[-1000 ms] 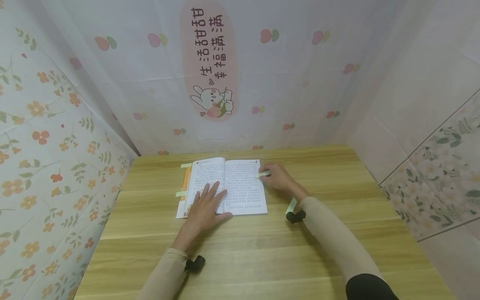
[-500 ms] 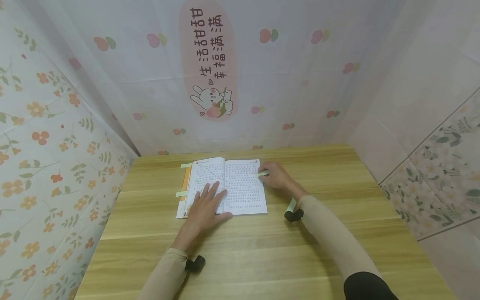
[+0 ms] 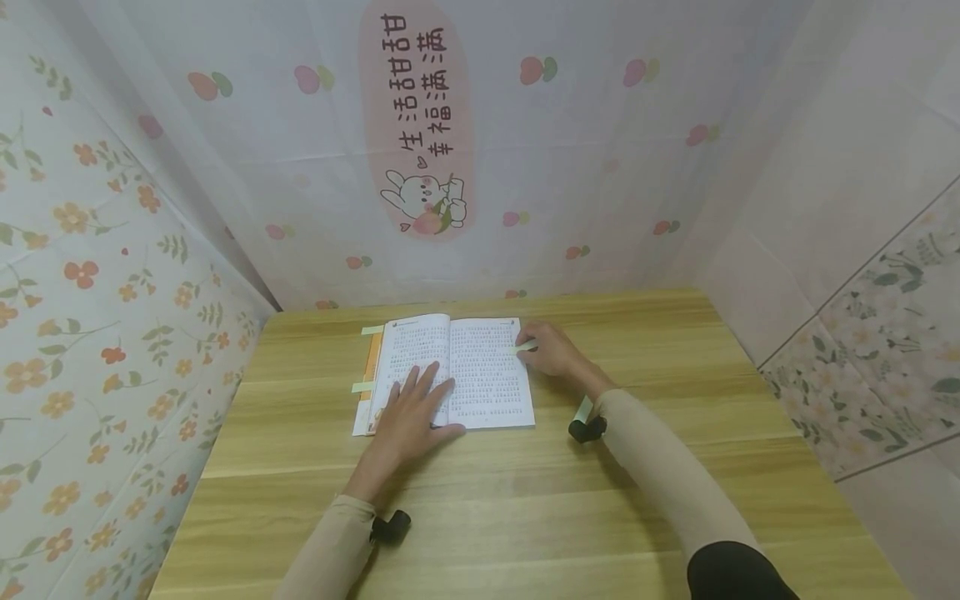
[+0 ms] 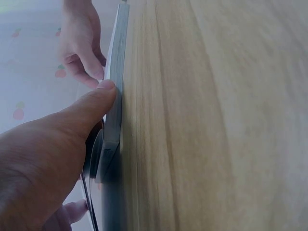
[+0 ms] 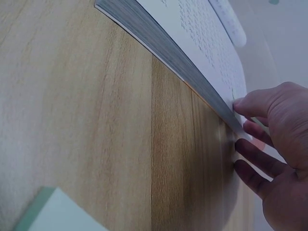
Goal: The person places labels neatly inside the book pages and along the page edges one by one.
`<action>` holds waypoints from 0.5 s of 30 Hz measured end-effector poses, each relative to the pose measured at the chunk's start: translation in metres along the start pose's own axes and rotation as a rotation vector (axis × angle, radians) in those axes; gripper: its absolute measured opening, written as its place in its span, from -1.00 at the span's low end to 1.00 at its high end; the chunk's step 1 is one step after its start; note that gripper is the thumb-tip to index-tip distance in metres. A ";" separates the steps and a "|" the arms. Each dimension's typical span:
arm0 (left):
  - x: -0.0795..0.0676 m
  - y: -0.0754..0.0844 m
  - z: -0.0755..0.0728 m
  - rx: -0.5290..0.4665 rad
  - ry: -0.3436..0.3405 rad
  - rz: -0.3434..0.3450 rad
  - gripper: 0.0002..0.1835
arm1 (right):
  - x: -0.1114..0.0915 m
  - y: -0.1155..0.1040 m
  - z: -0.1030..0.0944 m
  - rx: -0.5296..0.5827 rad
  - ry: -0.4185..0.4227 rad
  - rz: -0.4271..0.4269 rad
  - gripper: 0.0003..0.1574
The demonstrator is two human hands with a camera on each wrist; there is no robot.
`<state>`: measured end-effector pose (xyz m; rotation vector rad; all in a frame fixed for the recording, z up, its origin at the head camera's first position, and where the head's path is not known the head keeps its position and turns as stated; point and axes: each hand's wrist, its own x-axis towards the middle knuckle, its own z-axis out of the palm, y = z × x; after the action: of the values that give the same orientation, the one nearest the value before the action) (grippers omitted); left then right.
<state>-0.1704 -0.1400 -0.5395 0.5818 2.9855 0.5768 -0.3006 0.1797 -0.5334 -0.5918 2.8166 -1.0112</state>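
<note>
An open book (image 3: 487, 375) with printed pages lies on the table. My left hand (image 3: 408, 421) rests on the left page with its fingers spread; in the left wrist view the thumb (image 4: 98, 103) lies along the book's lower edge. At the right page's outer edge, my right hand (image 3: 551, 350) pinches a pale green sticky tab (image 3: 527, 346), part of which lies over the page. From the right wrist, the thumb (image 5: 252, 102) touches the page margin while the lower fingers sit beside the book. Most of the tab is hidden there.
Two pale green tabs, an upper one (image 3: 372, 331) and a lower one (image 3: 362, 387), stick out from the book's left side. A pale green sticky-note pad (image 5: 62, 211) lies near my right wrist. Patterned curtains (image 3: 600, 167) surround the wooden table (image 3: 480, 517).
My right hand has shifted very slightly left, and the tab now lies flatter at the page edge. More of the pad is covered by the right wrist. The left hand stays still.
</note>
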 end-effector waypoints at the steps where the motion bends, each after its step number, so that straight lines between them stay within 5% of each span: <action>1: 0.000 0.000 0.000 0.001 -0.003 -0.001 -0.05 | 0.000 0.000 0.000 0.003 -0.001 0.000 -0.82; 15: 0.001 -0.001 0.001 0.000 -0.004 -0.006 -0.04 | 0.001 -0.003 0.000 -0.043 0.000 0.005 -0.85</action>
<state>-0.1714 -0.1404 -0.5407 0.5725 2.9826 0.5739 -0.3001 0.1773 -0.5316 -0.5882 2.8448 -0.9514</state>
